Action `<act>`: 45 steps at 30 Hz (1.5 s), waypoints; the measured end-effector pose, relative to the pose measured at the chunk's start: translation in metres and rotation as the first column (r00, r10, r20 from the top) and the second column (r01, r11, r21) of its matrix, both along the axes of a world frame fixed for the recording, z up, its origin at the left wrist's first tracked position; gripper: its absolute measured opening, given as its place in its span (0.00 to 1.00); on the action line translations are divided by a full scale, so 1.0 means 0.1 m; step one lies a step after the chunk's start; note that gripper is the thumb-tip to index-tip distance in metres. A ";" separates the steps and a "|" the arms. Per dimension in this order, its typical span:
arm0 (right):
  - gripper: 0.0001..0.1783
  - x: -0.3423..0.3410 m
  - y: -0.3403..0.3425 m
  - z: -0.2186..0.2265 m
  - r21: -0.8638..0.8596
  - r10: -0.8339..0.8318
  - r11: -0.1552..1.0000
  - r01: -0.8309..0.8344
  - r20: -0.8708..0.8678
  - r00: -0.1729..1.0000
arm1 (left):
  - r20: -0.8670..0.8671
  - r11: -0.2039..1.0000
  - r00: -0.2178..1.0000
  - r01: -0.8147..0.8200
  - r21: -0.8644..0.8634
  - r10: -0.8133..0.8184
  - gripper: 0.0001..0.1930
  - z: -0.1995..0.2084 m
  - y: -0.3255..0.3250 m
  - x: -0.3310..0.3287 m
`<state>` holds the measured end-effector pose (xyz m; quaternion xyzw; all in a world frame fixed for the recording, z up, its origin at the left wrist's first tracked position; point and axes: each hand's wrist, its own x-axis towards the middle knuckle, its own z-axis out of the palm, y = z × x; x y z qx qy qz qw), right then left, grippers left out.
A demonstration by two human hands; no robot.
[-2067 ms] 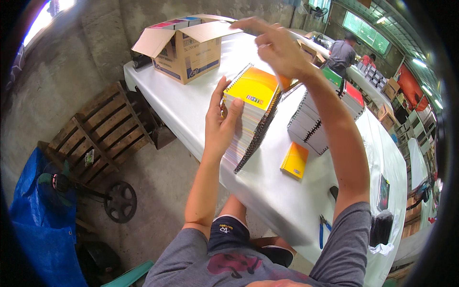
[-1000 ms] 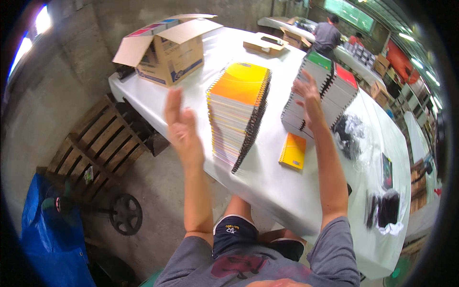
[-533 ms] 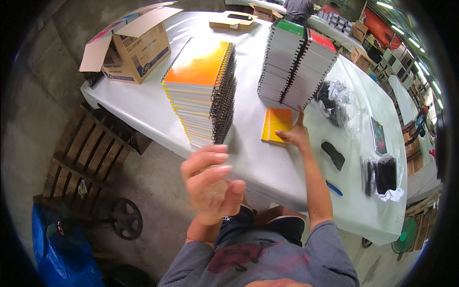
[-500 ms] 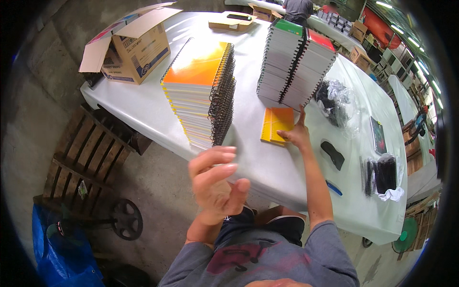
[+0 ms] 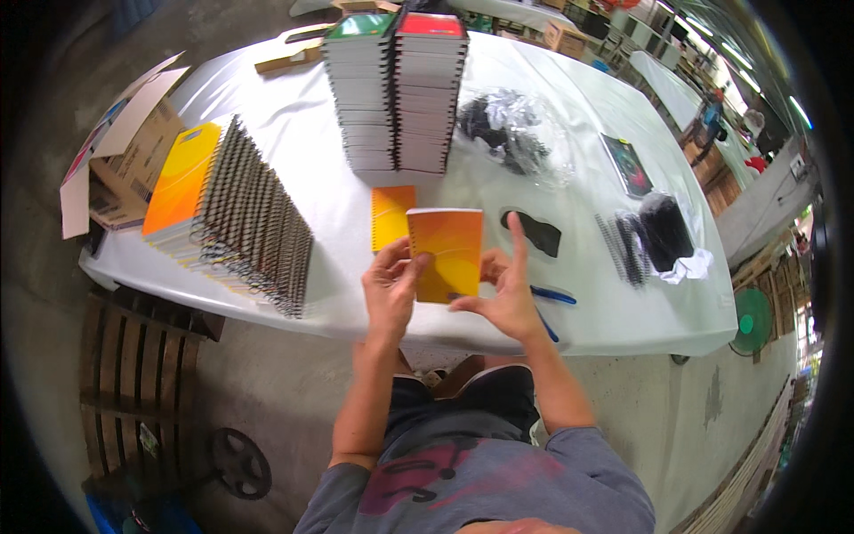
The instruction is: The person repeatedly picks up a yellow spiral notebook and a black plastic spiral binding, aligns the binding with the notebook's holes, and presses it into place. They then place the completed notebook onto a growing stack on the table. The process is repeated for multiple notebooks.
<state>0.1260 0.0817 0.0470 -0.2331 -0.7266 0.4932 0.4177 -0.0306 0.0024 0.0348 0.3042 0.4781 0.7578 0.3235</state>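
Note:
A small yellow-orange notebook (image 5: 452,254) is held up over the near part of the table, tilted toward me. My left hand (image 5: 392,289) grips its left edge between thumb and fingers. Close against its right edge is my right hand (image 5: 507,298), fingers apart, the index finger pointing up and the thumb near the lower corner. Another yellow-orange notebook (image 5: 390,212) lies on the table behind, partly covered by the held one. To the left leans a stack of spiral-bound notebooks (image 5: 253,222) with an orange top cover. Farther back stand two tall notebook stacks, one green-topped (image 5: 360,98), one red-topped (image 5: 430,98).
On the white-covered table (image 5: 342,294) lie a black curved piece (image 5: 538,236), a blue-handled tool (image 5: 553,295), clear plastic with black items (image 5: 516,133), a dark flat panel (image 5: 628,165) and black binding coils (image 5: 614,249). An open cardboard box (image 5: 133,169) sits far left.
One small notebook has been lifted off the table into my left hand, which was raised and holding nothing. My right hand has drawn back toward me. The view has turned to the right.

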 end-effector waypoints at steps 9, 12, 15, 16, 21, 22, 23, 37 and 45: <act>0.27 1.67 1.70 -0.36 0.662 -0.820 0.567 0.489 0.506 0.266 | -0.986 0.970 0.116 -0.196 -0.142 -0.121 0.05 0.36 -0.19 -0.12; 0.25 1.76 1.87 -0.51 0.662 -0.777 0.622 0.418 0.587 0.227 | -0.980 0.968 0.106 -0.167 -0.186 -0.170 0.09 0.23 -0.18 -0.09; 0.24 1.74 1.92 -0.51 0.676 -0.756 0.651 0.344 0.615 0.222 | -0.981 0.961 0.092 -0.205 -0.187 -0.171 0.11 0.06 -0.20 -0.04; 0.23 1.71 1.92 -0.48 0.686 -0.756 0.652 0.321 0.621 0.208 | -0.983 0.958 0.070 -0.223 -0.182 -0.171 0.13 0.00 -0.21 -0.03; 0.19 1.70 1.84 -0.18 0.670 -0.717 0.687 0.282 0.563 0.411 | -0.990 0.928 0.142 -0.371 -0.027 0.028 0.26 -0.17 -0.15 0.23; 0.18 1.64 1.73 -0.07 0.706 -0.734 0.656 0.267 0.513 0.445 | -0.987 0.911 0.153 -0.411 -0.020 0.048 0.28 -0.19 -0.11 0.28; 0.17 1.53 1.58 0.06 0.618 -0.635 0.745 0.250 0.543 0.550 | -0.982 0.901 0.156 -0.434 0.030 0.107 0.28 -0.23 -0.07 0.31; 0.11 0.23 0.09 0.19 0.085 0.005 0.996 -0.037 0.355 0.935 | -0.971 0.815 0.124 -0.572 0.096 0.202 0.27 -0.24 0.04 0.38; 0.11 0.26 0.16 0.15 0.122 0.126 0.977 -0.177 0.343 0.931 | -0.961 0.825 0.128 -0.549 0.137 0.245 0.27 -0.30 0.06 0.36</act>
